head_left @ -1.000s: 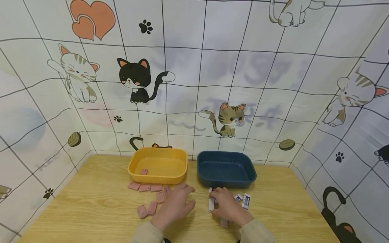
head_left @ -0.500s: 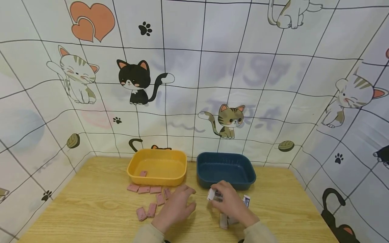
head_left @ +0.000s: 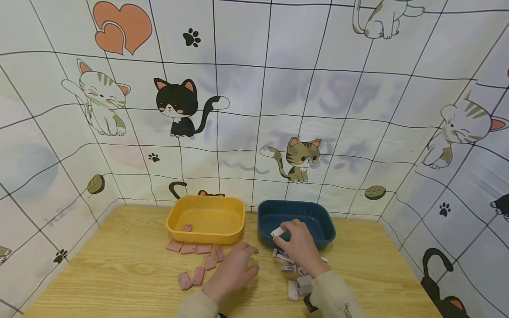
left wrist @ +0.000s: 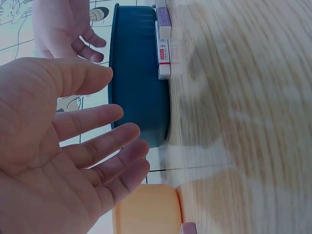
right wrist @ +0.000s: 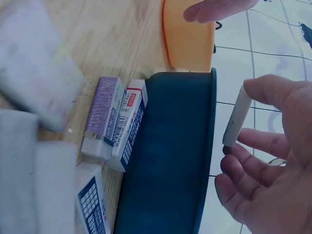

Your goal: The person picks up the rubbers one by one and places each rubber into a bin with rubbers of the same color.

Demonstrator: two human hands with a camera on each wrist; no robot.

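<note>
My right hand (head_left: 301,247) pinches a small white eraser (head_left: 277,232) between thumb and fingers, above the front part of the blue bin (head_left: 326,240). In the right wrist view the white eraser (right wrist: 237,117) stands clear of the bin's rim. My left hand (head_left: 232,274) hovers over the table between the two groups of blocks, its fingers loosely spread and holding nothing. Near the blue bin's front lie several sleeved erasers (head_left: 284,255), one of them a purple-sleeved eraser (right wrist: 103,109). Bare whitish erasers (head_left: 292,290) lie nearer the right forearm, which partly hides the group.
A yellow bin (head_left: 204,237) stands left of the blue one, with one pink block (head_left: 188,227) inside. Several pink rectangular blocks (head_left: 199,276) lie before it on the wooden table (head_left: 119,265). A cat-patterned cloth (head_left: 238,132) hangs closely behind both bins.
My right hand has lifted from the sleeved erasers in front of the blue bin and moved up and forward over it, carrying the white eraser. The left hand has hardly moved.
</note>
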